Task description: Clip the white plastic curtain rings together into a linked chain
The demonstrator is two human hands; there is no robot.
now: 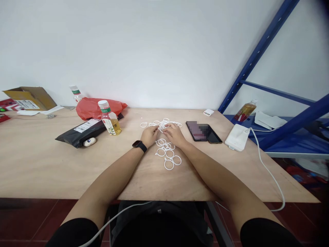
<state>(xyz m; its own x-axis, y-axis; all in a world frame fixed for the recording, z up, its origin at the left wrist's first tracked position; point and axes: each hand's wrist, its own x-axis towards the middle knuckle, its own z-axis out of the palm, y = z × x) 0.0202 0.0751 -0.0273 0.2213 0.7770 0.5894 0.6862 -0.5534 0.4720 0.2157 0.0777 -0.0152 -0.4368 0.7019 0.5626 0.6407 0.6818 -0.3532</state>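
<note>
- Left hand (pixel 149 135) and right hand (pixel 174 135), slightly apart, fingertips at the white ring pile (pixel 162 125); can't tell any grip
- Loose rings (pixel 167 146) lie nearer us on the table (pixel 151 187)
- Fingertip handling, it seems; overlapping rings call for careful pinches

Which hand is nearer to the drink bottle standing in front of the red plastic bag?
Left. The left hand is right of the drink bottle, at the pile of white rings; the right hand is also there but farther right, beyond the left.
</note>
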